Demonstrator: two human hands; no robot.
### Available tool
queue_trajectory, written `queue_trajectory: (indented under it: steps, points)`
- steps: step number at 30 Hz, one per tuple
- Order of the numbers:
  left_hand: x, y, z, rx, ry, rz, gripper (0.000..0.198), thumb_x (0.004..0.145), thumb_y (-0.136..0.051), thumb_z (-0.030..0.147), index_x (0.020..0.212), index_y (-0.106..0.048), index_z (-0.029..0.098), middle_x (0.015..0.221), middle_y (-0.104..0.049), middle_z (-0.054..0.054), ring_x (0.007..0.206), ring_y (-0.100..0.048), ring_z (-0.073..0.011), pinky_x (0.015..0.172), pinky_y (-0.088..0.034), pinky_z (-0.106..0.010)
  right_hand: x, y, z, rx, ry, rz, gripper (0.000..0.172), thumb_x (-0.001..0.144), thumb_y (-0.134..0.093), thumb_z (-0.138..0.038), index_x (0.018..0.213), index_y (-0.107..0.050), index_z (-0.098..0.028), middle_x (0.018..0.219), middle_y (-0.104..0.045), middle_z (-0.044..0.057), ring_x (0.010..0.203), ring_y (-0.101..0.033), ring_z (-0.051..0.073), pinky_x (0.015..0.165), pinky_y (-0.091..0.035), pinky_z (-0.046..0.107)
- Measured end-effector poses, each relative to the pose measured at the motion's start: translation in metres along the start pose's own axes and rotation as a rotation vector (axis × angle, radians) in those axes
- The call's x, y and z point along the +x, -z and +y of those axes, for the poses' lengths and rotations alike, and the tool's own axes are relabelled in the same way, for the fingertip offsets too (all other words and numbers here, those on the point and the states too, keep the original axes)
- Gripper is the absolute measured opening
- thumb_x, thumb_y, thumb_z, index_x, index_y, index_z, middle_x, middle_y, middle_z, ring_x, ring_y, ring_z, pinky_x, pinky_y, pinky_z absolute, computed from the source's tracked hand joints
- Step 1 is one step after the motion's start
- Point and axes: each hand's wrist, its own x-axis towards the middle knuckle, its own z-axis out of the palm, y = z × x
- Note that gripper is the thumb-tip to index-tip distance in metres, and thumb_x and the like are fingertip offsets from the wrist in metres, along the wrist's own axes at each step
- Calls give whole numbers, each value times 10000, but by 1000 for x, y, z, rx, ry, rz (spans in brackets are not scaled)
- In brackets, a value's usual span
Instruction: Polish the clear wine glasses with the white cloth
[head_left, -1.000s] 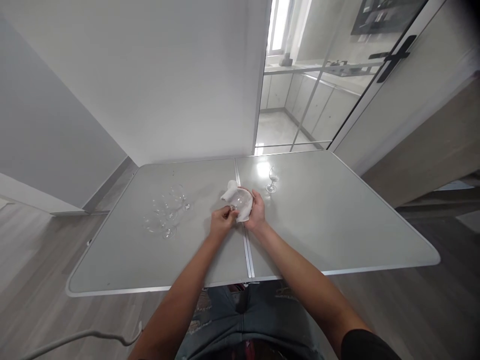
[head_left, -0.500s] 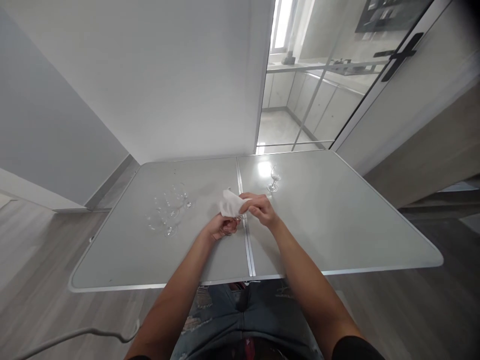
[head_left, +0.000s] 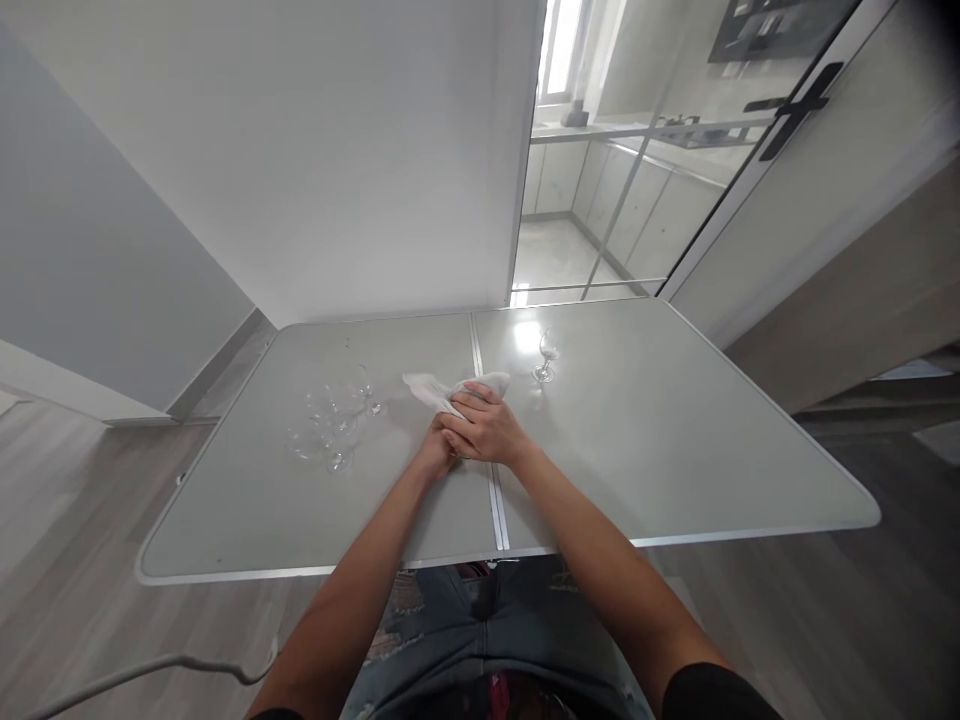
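Over the table's middle seam my two hands are close together, the right overlapping the left. My right hand is closed over a white cloth, whose loose ends stick out to both sides. My left hand is closed around a stemmed glass, which the fingers and cloth hide almost wholly. A single stemmed glass stands on the table beyond my right hand. To the left sits a group of several clear stemmed glasses, their outlines faint against the tabletop.
The pale grey table has a metal rim and a metal strip down its centre. Behind it stand a white wall and a glazed door with a black handle. A cable runs at lower left.
My right hand has moved left and down, closing over the cloth and against my left hand. The cloth has spread wider, and the glass in my left hand is now mostly covered.
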Motion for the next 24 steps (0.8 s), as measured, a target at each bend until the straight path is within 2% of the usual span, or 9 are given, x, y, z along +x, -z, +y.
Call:
queue_trajectory:
  steps: [3, 6, 10, 13, 15, 18, 21, 24]
  points:
    - [1, 0, -2, 200, -113, -67, 392, 806, -704, 468, 630, -511, 175, 529, -512, 14, 472, -462, -81, 441, -326, -208, 1, 2, -3, 125, -142, 58, 117, 867, -664, -393, 906, -738, -311, 944, -691, 57, 1115, -567, 283, 1181, -255, 525]
    - [1, 0, 3, 355, -97, -182, 526, 843, -649, 565, 544, -491, 163, 453, -471, 14, 393, -395, -63, 407, -282, -214, 0, 10, 1, 100, -244, 138, 174, 889, -633, -422, 846, -730, -285, 854, -666, 60, 1011, -565, 268, 1130, -297, 490]
    - [-4, -1, 12, 433, -15, -292, 544, 840, -625, 647, 654, -602, 137, 501, -504, 19, 374, -402, -64, 388, -286, -216, -3, 28, 11, 255, -450, 241, 372, 946, -535, -497, 772, -741, -241, 663, -595, 30, 735, -547, 201, 835, -447, 358]
    - [-8, -3, 16, 419, -12, -326, 562, 810, -663, 655, 600, -580, 140, 492, -478, 23, 377, -382, -58, 390, -266, -217, -3, 41, 14, 618, -604, 180, 520, 954, -450, -587, 771, -740, -195, 644, -608, 29, 624, -533, 170, 641, -446, 301]
    - [-8, -4, 15, 363, -42, -311, 549, 778, -706, 646, 603, -578, 142, 485, -467, 26, 382, -362, -56, 395, -250, -218, -1, 42, 12, 914, -667, 167, 561, 928, -436, -641, 780, -717, -179, 657, -633, 37, 599, -552, 173, 575, -455, 292]
    - [-7, -5, 11, 252, -104, -232, 534, 754, -725, 660, 668, -593, 151, 496, -465, 27, 419, -367, -66, 426, -268, -222, 3, 29, 3, 1220, -683, 298, 518, 902, -442, -647, 890, -690, -193, 760, -688, 44, 653, -611, 201, 580, -515, 317]
    - [-2, -3, 6, 244, -184, -133, 598, 792, -629, 735, 633, -565, 161, 503, -470, 11, 471, -389, -86, 485, -323, -237, 7, 8, -4, 1308, -657, 398, 483, 901, -428, -569, 1119, -668, -211, 854, -708, 41, 710, -634, 212, 585, -536, 321]
    - [4, 0, 2, 268, -295, 12, 622, 804, -581, 764, 636, -573, 165, 561, -509, -9, 540, -430, -109, 536, -366, -248, 7, -8, -5, 1296, -626, 356, 508, 866, -443, -446, 1290, -618, -227, 875, -703, 29, 721, -623, 199, 574, -520, 292]
